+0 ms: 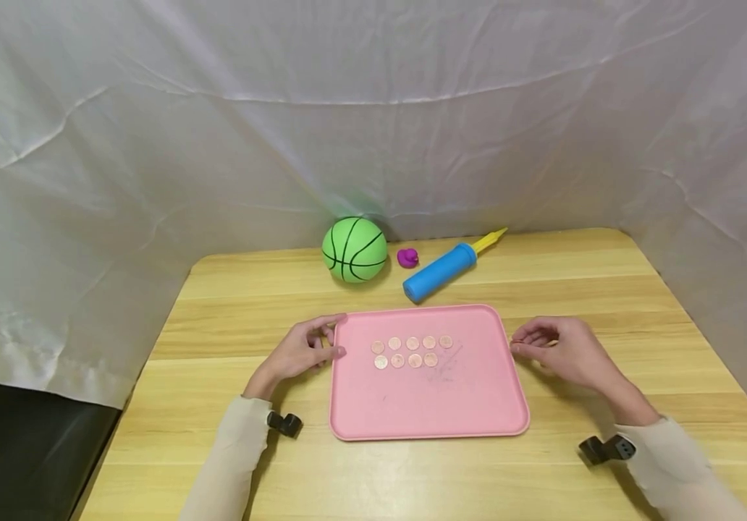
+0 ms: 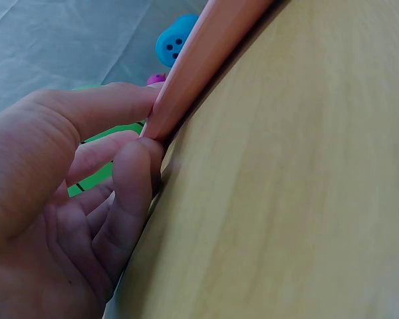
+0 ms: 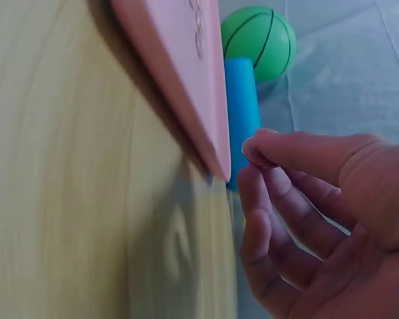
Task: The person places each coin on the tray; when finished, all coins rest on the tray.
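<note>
A pink tray (image 1: 425, 412) lies on the wooden table with several copper coins (image 1: 412, 342) in two rows on it. My left hand (image 1: 298, 351) pinches the tray's left rim; in the left wrist view the thumb lies over the rim and a finger under it. Just beyond the right rim, my right hand (image 1: 562, 351) pinches a small copper coin (image 3: 258, 157) between thumb and index finger. Most of that coin is hidden by the fingertips. In the right wrist view, this hand is apart from the tray's wall (image 3: 179, 86).
Behind the tray stand a green ball (image 1: 355, 250) with black lines, a small purple rubber duck (image 1: 407, 257) and a blue hand pump (image 1: 440, 272) with a yellow nozzle. A pale cloth (image 1: 373, 145) hangs behind the wooden table (image 1: 412, 477).
</note>
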`<state>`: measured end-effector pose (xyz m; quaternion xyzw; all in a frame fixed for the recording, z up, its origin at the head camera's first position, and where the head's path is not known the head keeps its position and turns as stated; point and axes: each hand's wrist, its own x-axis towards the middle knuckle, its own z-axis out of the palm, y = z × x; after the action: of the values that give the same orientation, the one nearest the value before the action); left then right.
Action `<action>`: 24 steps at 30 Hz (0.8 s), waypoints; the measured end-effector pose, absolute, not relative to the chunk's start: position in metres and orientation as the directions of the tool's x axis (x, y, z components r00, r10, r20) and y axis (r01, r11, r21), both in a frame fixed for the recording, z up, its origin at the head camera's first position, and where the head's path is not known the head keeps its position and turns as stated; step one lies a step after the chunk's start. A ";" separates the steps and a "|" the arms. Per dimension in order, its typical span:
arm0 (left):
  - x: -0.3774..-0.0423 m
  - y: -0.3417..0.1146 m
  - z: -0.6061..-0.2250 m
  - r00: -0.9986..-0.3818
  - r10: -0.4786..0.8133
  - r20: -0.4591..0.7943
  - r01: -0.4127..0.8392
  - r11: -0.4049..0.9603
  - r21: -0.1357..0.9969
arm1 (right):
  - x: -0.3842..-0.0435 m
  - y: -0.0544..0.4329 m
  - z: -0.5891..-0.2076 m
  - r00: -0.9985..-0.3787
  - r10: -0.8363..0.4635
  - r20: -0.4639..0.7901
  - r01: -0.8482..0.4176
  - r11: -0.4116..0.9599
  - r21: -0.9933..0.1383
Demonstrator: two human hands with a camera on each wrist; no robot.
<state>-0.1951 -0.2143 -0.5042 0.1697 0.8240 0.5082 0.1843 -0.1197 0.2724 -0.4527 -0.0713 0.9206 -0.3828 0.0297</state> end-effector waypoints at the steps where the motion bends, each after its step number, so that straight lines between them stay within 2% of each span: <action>1: -0.195 -0.214 -0.504 -0.874 0.467 -0.132 0.091 0.425 0.901 | -0.120 0.269 -0.452 -0.988 -0.154 0.006 -0.113 0.695 -0.710; 14: -0.194 -0.214 -0.503 -0.871 0.471 -0.137 0.085 0.420 0.903 | -0.127 0.225 -0.453 -0.976 -0.208 0.070 -0.190 0.645 -0.740; 24: -0.195 -0.213 -0.503 -0.873 0.469 -0.135 0.084 0.417 0.905 | -0.138 0.196 -0.458 -0.955 -0.293 -0.039 -0.161 0.627 -0.762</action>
<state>-0.1953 -0.2135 -0.5033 0.1683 0.8205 0.5131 0.1878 -0.1376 0.1961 -0.4576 -0.1263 0.8984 -0.4131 0.0796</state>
